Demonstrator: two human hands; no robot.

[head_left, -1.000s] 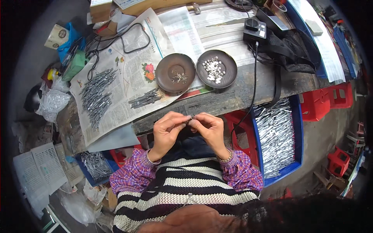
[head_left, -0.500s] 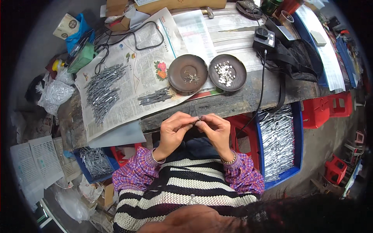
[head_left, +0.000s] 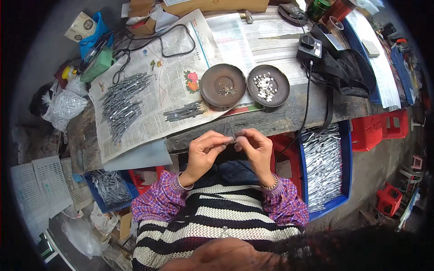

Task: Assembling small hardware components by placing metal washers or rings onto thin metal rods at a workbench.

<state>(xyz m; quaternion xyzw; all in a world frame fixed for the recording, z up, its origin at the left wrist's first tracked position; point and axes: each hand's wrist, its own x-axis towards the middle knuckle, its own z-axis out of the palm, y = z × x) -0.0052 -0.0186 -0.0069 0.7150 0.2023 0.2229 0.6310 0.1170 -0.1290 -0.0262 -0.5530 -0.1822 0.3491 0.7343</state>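
Note:
Thumb and fingertips of my left hand (head_left: pixel 204 152) pinch a tiny dark piece too small to name, in front of the table's near edge. Facing it, my right hand (head_left: pixel 255 148) has curled fingers, with its fingertips slightly blurred close to the same piece. Beyond my hands stand two round brown dishes: the left dish (head_left: pixel 209 92) bears small brassy pins (head_left: pixel 227 90), the right dish (head_left: pixel 281 95) small shiny silver discs (head_left: pixel 265 86). A small row of slim grey metal parts (head_left: pixel 184 111) lies left of the dishes, and a larger heap of similar parts (head_left: pixel 122 108) lies farther left.
Newspaper (head_left: pixel 160 128) covers the table's left part. A black adapter (head_left: pixel 309 47) trails a cable over the front edge near a black mesh bag (head_left: pixel 346 74). Blue crates of metal parts stand right (head_left: pixel 349 180) and left (head_left: pixel 101 207), beside red stools (head_left: pixel 367 135). A hammer (head_left: pixel 248 17) lies at the back.
My right fingertips have drawn slightly up and away from my left ones, and its thumb and forefinger have parted a little. My left hand is nearly still. The view has shifted slightly.

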